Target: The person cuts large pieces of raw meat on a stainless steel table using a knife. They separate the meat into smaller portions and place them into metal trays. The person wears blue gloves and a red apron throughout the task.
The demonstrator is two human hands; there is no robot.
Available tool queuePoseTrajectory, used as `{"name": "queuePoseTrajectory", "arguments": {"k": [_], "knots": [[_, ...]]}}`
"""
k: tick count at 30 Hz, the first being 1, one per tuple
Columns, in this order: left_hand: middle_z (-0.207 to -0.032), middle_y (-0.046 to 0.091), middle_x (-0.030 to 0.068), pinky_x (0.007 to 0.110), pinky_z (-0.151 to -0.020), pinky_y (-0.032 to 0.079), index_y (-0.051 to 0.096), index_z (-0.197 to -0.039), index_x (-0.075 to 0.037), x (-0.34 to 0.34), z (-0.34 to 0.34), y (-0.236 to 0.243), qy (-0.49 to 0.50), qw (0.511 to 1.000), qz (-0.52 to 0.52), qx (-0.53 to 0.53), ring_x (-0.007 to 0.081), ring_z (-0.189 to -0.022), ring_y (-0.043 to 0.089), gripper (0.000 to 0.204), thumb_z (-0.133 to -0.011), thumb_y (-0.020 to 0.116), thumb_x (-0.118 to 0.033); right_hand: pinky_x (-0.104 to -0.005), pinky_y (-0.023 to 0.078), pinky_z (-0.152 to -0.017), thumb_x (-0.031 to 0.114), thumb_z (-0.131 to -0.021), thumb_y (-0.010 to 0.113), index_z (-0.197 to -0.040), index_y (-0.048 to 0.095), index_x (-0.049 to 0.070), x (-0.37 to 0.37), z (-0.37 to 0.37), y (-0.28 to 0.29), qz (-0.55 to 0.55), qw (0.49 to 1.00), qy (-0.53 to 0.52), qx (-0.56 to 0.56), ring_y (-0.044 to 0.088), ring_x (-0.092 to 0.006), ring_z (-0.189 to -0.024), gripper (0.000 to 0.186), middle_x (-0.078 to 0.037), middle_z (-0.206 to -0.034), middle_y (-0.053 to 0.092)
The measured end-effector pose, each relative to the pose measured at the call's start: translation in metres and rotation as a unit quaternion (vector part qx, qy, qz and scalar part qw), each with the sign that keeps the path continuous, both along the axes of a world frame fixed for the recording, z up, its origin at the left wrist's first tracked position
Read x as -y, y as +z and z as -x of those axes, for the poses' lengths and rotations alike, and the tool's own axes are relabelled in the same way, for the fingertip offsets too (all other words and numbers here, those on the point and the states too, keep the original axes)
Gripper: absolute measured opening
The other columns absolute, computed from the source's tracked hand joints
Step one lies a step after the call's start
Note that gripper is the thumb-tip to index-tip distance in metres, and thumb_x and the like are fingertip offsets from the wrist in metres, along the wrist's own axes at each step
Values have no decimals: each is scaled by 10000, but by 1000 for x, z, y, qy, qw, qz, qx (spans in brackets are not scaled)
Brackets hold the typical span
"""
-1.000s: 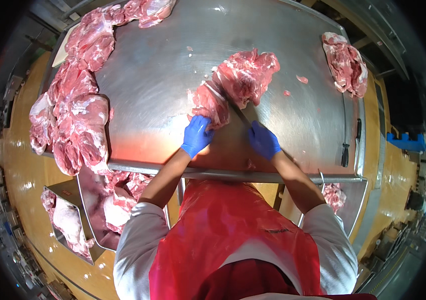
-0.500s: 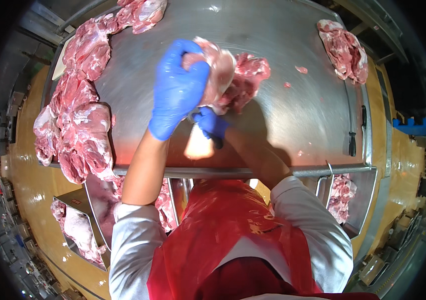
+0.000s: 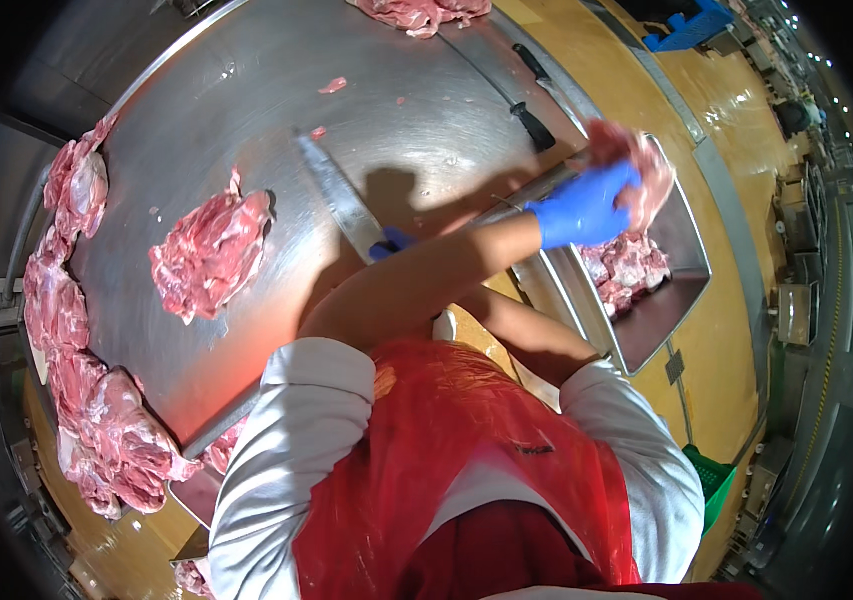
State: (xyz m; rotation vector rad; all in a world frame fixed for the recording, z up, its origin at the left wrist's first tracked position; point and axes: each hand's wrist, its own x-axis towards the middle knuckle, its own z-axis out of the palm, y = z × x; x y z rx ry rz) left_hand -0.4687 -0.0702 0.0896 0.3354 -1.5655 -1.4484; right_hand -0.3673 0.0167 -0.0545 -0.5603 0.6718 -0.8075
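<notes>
My left hand [image 3: 587,205], in a blue glove, reaches across my body to the right and grips a pink piece of meat [image 3: 637,165] above a steel bin [image 3: 689,290]. Cut meat pieces [image 3: 632,270] lie in that bin. Only a bit of my right hand's [image 3: 392,243] blue glove shows under the left forearm; it is shut on the handle of a long knife [image 3: 337,200], whose blade lies out over the steel table [image 3: 417,120]. A larger slab of raw meat [image 3: 212,250] rests on the table, left of the blade.
Several meat slabs [image 3: 67,300] line the table's left edge and more meat [image 3: 417,12] lies at the far edge. A second black-handled knife [image 3: 537,125] rests near the table's right edge. Small scraps [image 3: 332,85] dot the surface. A green crate [image 3: 707,480] stands on the floor at the right.
My left hand lifted a piece off the slab and carried it right, over the bin. My view turned right with it. The right hand kept the knife near the table.
</notes>
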Motion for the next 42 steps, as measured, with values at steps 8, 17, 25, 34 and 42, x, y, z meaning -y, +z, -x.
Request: {"name": "queuePoseTrajectory", "arguments": {"k": [8,17,25,34,42], "knots": [[-867,688,125,398,-691,533,662,-1048,-12,-53,-361,-93,425,846,-24,319,259,-776,665,284,-876,703,-235,-299,419,-364,230,-1022,534,-968,501,111,14,23,11,-9,969,-45,-244,498,-154,-422,135,-32,-625,501],[-1029,690,141,372,-885,496,693,-1067,-2,-163,-606,-157,670,696,-232,115,238,-994,645,280,-1014,556,-240,-314,469,-595,264,-993,565,-946,558,50,57,-232,2,200,923,-10,-330,540,-153,-637,219,-73,-757,587],[-1109,650,205,459,-924,461,635,-1170,-4,-153,-587,-162,688,686,-112,209,385,-1047,595,329,-1014,503,-262,-332,471,-742,285,-975,589,-991,630,-10,99,-280,12,214,875,-6,-435,557,-152,-787,298,-91,-886,656],[-886,593,164,437,-728,460,585,-976,-11,-116,-568,-135,739,598,93,297,325,-838,586,183,-935,597,-189,-285,473,-600,277,-967,618,-882,561,27,152,-233,28,165,927,89,-325,550,-139,-621,270,-49,-739,582],[-1107,621,139,439,-881,518,701,-1001,-139,-134,-370,-168,129,811,201,533,321,-1014,608,146,-873,644,-180,-273,486,-585,251,-979,630,-938,606,49,163,-70,32,182,886,-2,-426,544,-94,-633,208,-16,-769,601]]}}
